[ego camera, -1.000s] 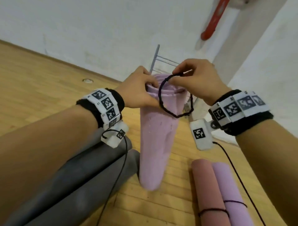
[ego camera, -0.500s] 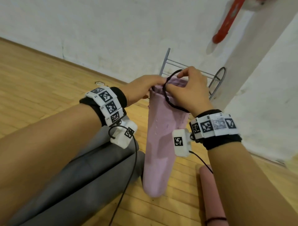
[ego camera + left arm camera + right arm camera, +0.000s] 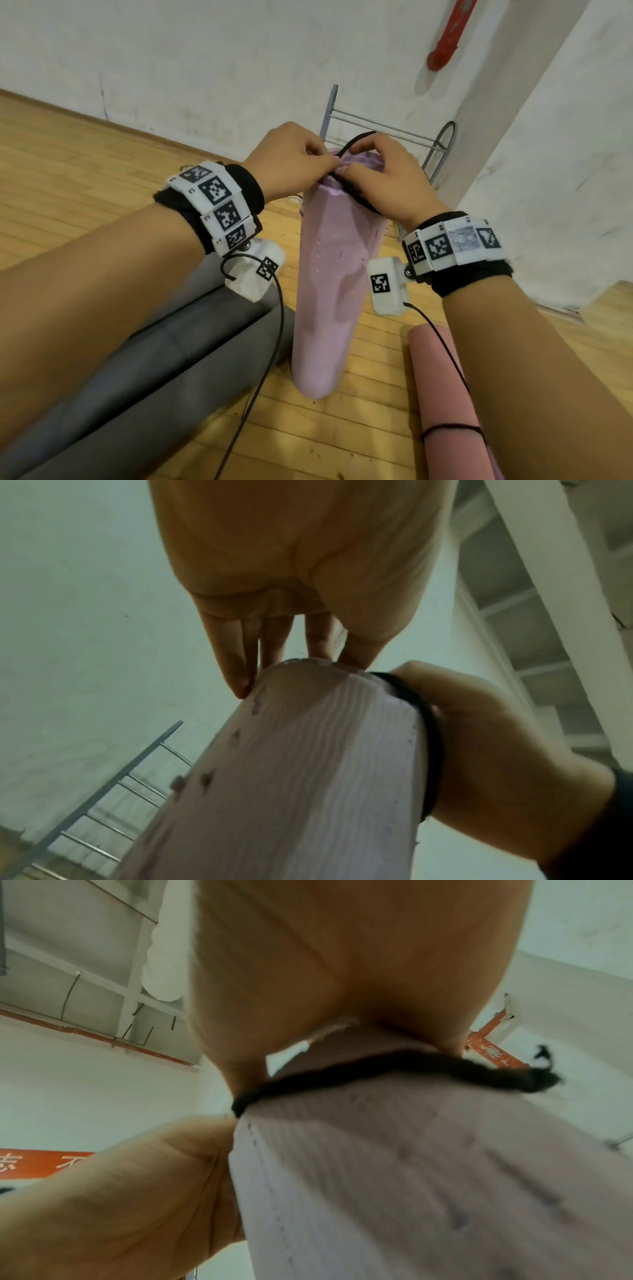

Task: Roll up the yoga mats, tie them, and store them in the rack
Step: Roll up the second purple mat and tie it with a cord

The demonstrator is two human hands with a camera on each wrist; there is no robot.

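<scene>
Left hand (image 3: 291, 161) pinches the top rim of the upright lilac rolled mat (image 3: 329, 274), centre floor, rack (image 3: 387, 137) behind. Right hand (image 3: 387, 178) grips the black loop tie (image 3: 394, 1069), half over that end. Advice: steady the roll, work loop down evenly.

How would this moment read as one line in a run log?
step: tying | lilac mat: rolled, upright | black loop: around its top end | left hand: holds top | right hand: grips loop

Both forearms reach forward, the left hand (image 3: 291, 161) and right hand (image 3: 387, 178) meeting fingertip to fingertip, fingers curled and pinching.
</scene>
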